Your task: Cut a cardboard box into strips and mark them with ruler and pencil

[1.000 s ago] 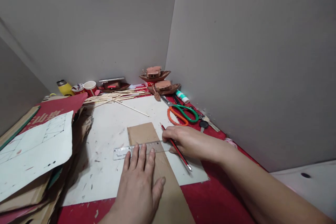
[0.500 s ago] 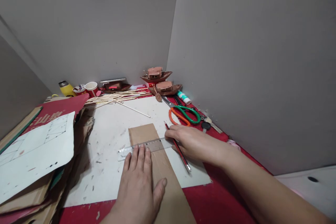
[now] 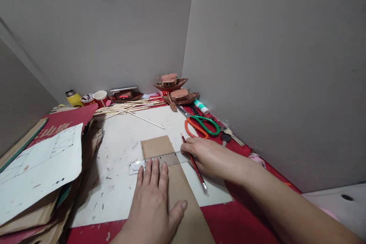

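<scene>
A clear plastic ruler (image 3: 172,158) lies across a brown cardboard strip (image 3: 156,146). My left hand (image 3: 154,198) rests flat there, its fingertips on the ruler and its thumb spread over the cardboard. At the ruler's right end is my right hand (image 3: 206,156), with curled fingers. A red and black pencil (image 3: 200,177) is tucked in that hand, its tip pointing away from me and its eraser end toward me. My right fingertips, partly hidden, also touch the ruler. Beneath everything is a white sheet (image 3: 114,152) marked with scraps and smudges.
Scissors (image 3: 204,122) with green and orange handles lie beyond my right hand, near keys (image 3: 235,137) and a glue stick (image 3: 201,106). Model boats (image 3: 180,96), thin wooden sticks (image 3: 128,106) and paper cups (image 3: 100,98) line the back. Stacked cardboard (image 3: 37,213) with a drawing (image 3: 42,171) stands left.
The ruler's left end lies flatter and slightly lower on the sheet. My left thumb has shifted a little to the right. The right hand still has the pencil.
</scene>
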### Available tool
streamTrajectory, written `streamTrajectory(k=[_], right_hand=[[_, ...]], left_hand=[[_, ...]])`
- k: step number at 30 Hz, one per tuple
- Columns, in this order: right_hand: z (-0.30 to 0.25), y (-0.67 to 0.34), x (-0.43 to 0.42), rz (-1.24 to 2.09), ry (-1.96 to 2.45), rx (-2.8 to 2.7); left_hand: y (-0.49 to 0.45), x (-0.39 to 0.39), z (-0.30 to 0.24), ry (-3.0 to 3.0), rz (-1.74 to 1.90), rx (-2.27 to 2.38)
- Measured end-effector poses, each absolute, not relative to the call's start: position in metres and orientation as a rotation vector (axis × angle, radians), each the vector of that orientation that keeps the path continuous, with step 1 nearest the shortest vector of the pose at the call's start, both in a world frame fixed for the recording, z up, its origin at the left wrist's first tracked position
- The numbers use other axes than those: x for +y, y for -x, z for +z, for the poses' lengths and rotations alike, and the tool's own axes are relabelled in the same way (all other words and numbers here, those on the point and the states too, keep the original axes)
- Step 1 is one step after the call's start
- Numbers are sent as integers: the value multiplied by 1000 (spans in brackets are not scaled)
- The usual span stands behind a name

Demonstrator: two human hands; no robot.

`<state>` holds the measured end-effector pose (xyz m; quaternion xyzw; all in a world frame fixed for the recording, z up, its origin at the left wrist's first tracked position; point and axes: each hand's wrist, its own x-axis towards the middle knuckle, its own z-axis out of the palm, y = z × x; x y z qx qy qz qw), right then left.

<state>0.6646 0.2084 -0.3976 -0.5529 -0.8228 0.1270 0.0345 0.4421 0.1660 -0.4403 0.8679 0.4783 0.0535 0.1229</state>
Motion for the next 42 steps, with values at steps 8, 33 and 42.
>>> streamTrajectory(k=[8, 33, 42], right_hand=[[-397, -663, 206, 382, 1726, -2531], [-376, -672, 210, 1141, 1302, -2150], [-403, -625, 192, 1657, 1136, -1493]], left_hand=[[-444, 167, -434, -2490, 72, 1385], [-433, 174, -435, -1889, 1021, 1306], [-439, 184, -416, -1051, 1051, 966]])
